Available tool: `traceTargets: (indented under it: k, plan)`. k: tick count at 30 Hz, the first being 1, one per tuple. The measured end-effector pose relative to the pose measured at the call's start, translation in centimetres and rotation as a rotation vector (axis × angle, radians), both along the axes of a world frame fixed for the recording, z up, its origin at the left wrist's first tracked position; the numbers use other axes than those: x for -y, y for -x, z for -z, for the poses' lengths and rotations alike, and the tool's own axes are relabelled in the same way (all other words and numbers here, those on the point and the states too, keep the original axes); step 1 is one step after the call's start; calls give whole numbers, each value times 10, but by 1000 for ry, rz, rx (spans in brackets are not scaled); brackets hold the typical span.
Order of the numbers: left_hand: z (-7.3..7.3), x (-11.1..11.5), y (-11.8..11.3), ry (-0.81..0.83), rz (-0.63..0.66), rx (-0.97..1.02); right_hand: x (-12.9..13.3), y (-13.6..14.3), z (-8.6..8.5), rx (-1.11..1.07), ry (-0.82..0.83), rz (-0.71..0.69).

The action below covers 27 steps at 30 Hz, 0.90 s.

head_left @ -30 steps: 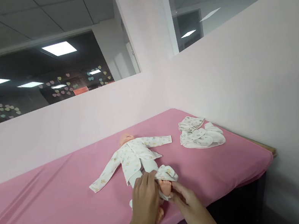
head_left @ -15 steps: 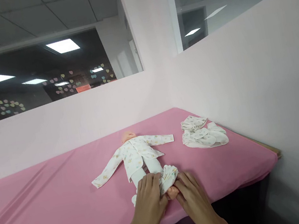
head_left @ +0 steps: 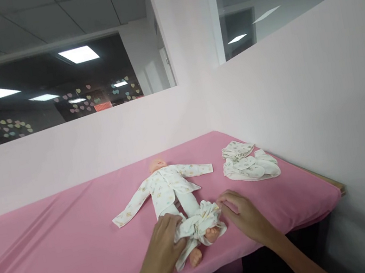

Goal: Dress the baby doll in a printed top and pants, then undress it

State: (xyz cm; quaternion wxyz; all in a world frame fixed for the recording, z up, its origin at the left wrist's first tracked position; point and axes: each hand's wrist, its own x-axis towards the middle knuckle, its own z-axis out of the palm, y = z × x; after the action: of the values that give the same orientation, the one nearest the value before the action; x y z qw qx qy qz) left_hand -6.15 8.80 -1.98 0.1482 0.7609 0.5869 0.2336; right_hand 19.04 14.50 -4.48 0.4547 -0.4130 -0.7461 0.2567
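A baby doll (head_left: 189,202) lies on its back in a white printed jacket (head_left: 161,189), its bare feet towards me. White printed baby pants (head_left: 198,227) are bunched around its lower legs, and both feet poke out below the cloth. My left hand (head_left: 162,243) is closed on the left side of the pants, with the fingertips partly hidden by the fabric. On the other side, my right hand (head_left: 247,214) pinches the gathered cloth at its upper right edge between thumb and fingers.
The doll lies on a pink-covered table (head_left: 65,251), whose near edge is just below its feet. Folded white printed baby clothes (head_left: 249,167) are stacked at the right by the wall (head_left: 303,101). Windows are set in the walls behind.
My hands have moved apart, the left one leftward and the right one up and right. The second foot now shows, and the pants spread across both lower legs.
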Motion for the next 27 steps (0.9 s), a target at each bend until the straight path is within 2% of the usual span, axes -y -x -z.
traceTargets:
  k: [4, 7, 10, 13, 19, 22, 27]
  plan:
    - [-9, 2, 27, 193, -19, 97, -6, 17, -21, 14, 33, -107]
    - [-14, -2, 37, 300, 61, 150, -13, 36, -30, 105, 20, -223]
    - [-16, -7, 43, 323, 169, 193, -24, 49, -33, 248, -8, -342]
    - [-15, -11, 45, 343, 208, 239, -33, 51, -33, 364, -29, -426]
    - [-13, -15, 39, 279, 242, 221, -41, 46, -31, 370, 45, -508]
    - [-13, -19, 36, 253, 173, 352, -48, 49, -29, 270, 126, -542]
    - [-8, -38, 33, 303, -51, 616, -71, 62, -27, 11, 431, -483]
